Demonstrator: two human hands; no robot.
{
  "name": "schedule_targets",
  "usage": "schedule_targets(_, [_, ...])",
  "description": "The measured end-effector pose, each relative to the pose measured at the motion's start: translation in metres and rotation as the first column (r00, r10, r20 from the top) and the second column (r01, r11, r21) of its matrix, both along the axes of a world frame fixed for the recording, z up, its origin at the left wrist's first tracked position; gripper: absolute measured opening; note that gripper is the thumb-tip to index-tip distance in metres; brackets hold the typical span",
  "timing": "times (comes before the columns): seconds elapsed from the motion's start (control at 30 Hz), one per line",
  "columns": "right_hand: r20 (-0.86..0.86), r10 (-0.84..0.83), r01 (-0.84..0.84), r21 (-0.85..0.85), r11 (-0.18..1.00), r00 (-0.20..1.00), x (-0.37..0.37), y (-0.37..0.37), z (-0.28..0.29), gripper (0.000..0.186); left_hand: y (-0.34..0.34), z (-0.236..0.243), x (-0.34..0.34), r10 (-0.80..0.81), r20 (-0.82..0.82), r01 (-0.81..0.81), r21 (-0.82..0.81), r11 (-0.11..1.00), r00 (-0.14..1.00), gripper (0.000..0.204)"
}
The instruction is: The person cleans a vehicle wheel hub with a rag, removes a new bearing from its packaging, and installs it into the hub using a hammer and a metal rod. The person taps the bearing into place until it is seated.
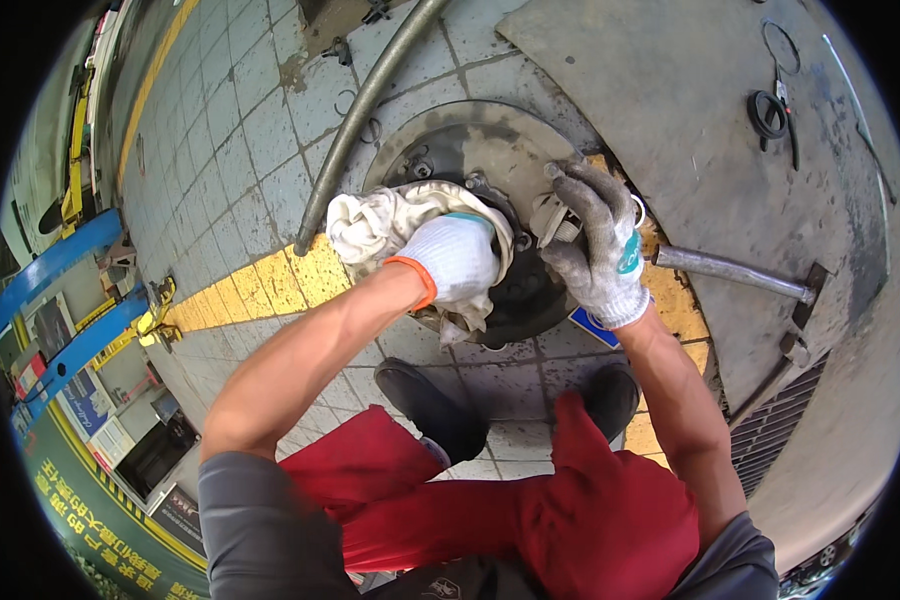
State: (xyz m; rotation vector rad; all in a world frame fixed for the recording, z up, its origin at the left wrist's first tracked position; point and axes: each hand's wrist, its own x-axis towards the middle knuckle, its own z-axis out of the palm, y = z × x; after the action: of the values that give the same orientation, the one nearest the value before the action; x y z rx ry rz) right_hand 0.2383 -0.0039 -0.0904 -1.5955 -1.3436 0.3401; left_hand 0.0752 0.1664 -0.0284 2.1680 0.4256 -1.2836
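Note:
My left hand (452, 258), in a white knit glove with an orange cuff, is closed on a bunched, stained white rag (362, 228). It presses the rag onto the middle of a large round dark metal drum or hub (515, 145) with studs, lying on the floor; its fingertips are hidden. My right hand (597, 235), in a soiled grey-white glove, is over the drum's right side with fingers stretched and apart. Close to its thumb and fingers is a small pale part with a ribbed end (555, 222); whether they touch cannot be made out.
A long metal pipe (365, 110) lies left of the drum. On the right, a long-handled hammer (735, 275) rests on a slab (670, 90) beside a floor grate (785, 415). Beyond are a black coil (767, 115) and blue lift arms (60, 265). My shoes (435, 410) stand near the drum.

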Motion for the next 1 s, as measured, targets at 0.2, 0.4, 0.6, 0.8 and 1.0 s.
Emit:
schedule_targets(0.2, [0.009,0.001,-0.001,-0.001,1.000,1.000,-0.004,0.001,0.000,0.079,-0.026,-0.029,-0.028,0.992,-0.101,-0.968,-0.247,0.054,0.081,0.017])
schedule_targets(0.4, [0.019,-0.014,0.014,0.008,1.000,1.000,-0.001,-0.001,-0.005,0.073,-0.035,-0.002,-0.023,0.580,-0.533,-0.450,-0.365,-0.815,-0.617,0.023])
schedule_targets(0.6, [0.031,-0.025,0.025,-0.007,1.000,0.999,-0.002,-0.001,0.000,0.070,-0.059,-0.045,-0.050,0.820,0.553,-0.838,-0.372,0.400,0.146,0.029])
schedule_targets(0.8, [0.032,-0.012,0.011,0.037,0.999,0.999,-0.001,0.000,-0.006,0.073,-0.059,-0.027,-0.030,0.595,-0.592,-0.275,-0.544,-0.792,-0.543,0.017])
schedule_targets(1.0, [0.045,-0.025,0.023,0.041,0.999,0.999,-0.004,0.002,-0.005,0.074,-0.032,-0.008,-0.027,0.999,-0.038,-0.964,-0.264,0.023,0.034,0.014])
